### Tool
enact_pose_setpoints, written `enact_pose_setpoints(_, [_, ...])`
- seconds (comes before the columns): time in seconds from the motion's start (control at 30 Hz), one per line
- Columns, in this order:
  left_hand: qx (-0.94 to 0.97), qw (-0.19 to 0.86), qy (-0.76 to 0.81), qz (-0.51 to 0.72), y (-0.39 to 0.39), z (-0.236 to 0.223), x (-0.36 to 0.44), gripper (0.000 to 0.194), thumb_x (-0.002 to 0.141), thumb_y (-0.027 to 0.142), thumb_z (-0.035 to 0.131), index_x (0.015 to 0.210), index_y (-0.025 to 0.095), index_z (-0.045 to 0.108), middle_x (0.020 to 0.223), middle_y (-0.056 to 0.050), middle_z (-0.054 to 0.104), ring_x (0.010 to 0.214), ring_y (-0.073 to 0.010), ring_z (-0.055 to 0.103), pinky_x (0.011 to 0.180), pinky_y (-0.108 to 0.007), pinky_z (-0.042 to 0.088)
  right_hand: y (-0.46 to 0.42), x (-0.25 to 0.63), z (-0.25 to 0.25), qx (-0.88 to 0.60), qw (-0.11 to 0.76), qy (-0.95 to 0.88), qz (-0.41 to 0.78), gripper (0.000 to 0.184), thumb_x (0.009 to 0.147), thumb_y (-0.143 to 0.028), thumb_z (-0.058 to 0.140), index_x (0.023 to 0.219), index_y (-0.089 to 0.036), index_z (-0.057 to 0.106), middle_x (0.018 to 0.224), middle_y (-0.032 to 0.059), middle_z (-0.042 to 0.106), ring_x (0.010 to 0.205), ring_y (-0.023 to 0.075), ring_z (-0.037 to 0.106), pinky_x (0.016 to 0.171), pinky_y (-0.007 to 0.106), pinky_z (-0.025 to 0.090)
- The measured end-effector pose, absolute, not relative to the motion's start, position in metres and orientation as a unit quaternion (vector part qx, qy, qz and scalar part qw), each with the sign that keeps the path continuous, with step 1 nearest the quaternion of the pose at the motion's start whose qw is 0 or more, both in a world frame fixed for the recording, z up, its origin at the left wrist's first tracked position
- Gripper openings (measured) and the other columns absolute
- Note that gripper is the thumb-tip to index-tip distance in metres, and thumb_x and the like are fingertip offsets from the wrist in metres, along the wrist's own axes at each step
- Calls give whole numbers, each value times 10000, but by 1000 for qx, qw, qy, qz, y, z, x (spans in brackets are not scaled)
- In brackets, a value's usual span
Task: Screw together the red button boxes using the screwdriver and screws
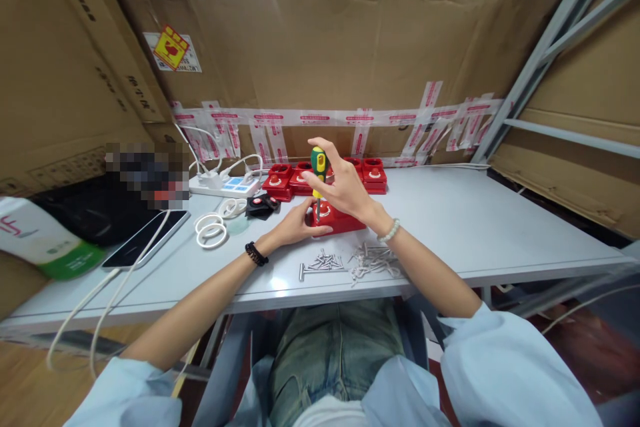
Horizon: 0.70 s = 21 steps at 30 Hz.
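Note:
A screwdriver (320, 163) with a green and yellow handle stands nearly upright, its metal shaft down at the left end of a red box-shaped part (345, 221). Around the handle is my right hand (345, 188), thumb in front and index finger stretched past the top; the grip looks loose. My left hand (295, 223) grips the left end of the red part, thumb along its near side. A pale ring shows on top of that part. Nearer to me lie a pile of silver screws (327, 259), a T-shaped metal piece (305, 271) and a heap of thin metal pieces with whitish strands (373, 260).
Several similar red parts (279, 181) line the back of the table (440, 213). To the left are white rings (211, 235), black pieces (261, 207), a power strip (225, 185), a tablet-like device (145, 240) with a white cable, and a white-green bag (50, 240). Cardboard (320, 47) walls the back.

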<state>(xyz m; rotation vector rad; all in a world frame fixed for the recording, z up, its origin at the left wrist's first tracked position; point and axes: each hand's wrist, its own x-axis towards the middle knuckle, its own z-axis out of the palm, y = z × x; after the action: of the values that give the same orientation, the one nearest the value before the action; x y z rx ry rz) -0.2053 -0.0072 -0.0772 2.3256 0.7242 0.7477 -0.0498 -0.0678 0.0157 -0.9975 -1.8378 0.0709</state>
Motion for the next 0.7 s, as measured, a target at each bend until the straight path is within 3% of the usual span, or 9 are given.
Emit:
enact_pose_setpoints(0.17, [870,300,277,278,-9,-75,-206,641,735,529,750,1201,166,501,921,-46,664,695,-183,607,642,-320,482,-68,-43,18,-338,509,-774,168,507,881,-272,486,1374,-245,372,946,2,620,773,139,623,708,316,533])
enact_pose_setpoints(0.3, [876,278,285,273,-9,-75,-206,599,734,567,735,1119,156,532,861,-40,633,676,-183,570,604,-310,448,-69,-50,15,-394,508,-764,59,483,874,-371,582,1322,-257,444,1023,11,647,714,130,588,696,311,512])
enact_pose_setpoints(0.43, [882,263,285,269,-8,-76,-205,593,751,580,714,1122,159,522,731,3,571,608,-163,507,547,-287,398,-73,-56,14,-414,489,-767,-40,436,903,-347,527,1322,-250,455,1119,44,643,843,170,598,758,335,489])
enact_pose_setpoints(0.57, [875,290,274,273,-7,-77,-206,607,748,562,727,1156,170,509,816,-16,612,644,-165,552,581,-289,440,-76,-52,17,-381,509,-770,48,470,873,-212,439,1342,-238,414,1096,29,625,831,147,602,740,320,509])
enact_pose_setpoints(0.7, [880,276,262,285,-9,-75,-206,565,749,542,729,1134,175,539,928,-60,649,782,-224,609,678,-338,495,-77,-49,17,-373,509,-772,73,467,872,-289,545,1323,-256,427,1050,9,637,825,154,611,774,335,528])
